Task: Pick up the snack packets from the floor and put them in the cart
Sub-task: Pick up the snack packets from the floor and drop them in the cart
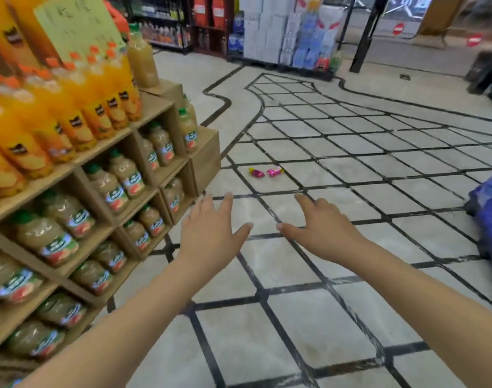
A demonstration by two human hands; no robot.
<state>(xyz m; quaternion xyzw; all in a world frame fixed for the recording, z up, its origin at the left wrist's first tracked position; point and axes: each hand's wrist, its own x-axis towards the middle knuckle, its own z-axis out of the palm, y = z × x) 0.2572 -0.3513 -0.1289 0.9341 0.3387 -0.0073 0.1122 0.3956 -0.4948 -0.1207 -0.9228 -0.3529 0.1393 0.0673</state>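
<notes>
pale shop floor [295,331], laid in large light tiles with dark lines crossing at a slant, fills most of the view and runs back to stacked white cartons [264,29] far beyond both hands. the left hand [211,228] reaches forward over the floor with its palm down, fingers straight and spread, thumb pointing inward, holding nothing. the right hand [323,228] is stretched out beside it at about the same height, also palm down, its fingers loosely bent and apart and its thumb pointing toward the left thumb; it is empty too. the two thumbs are near each other but not touching.

two pink snack packets [257,172] lie on the floor ahead of the hands, past the fingertips and roughly in line with the gap between them. they sit side by side, close together, with yellow at their ends.

to the left of the left hand stands a wooden shelf unit [205,161] in stepped tiers. pale juice bottles [121,180] with green caps lie in its compartments, and orange drink bottles [79,107] stand on top under a green paper sign [77,26]. off to the right of the right hand, at the frame's edge, is a blue bundle [491,217], possibly a wrapped pack of goods, too blurred to tell.
</notes>
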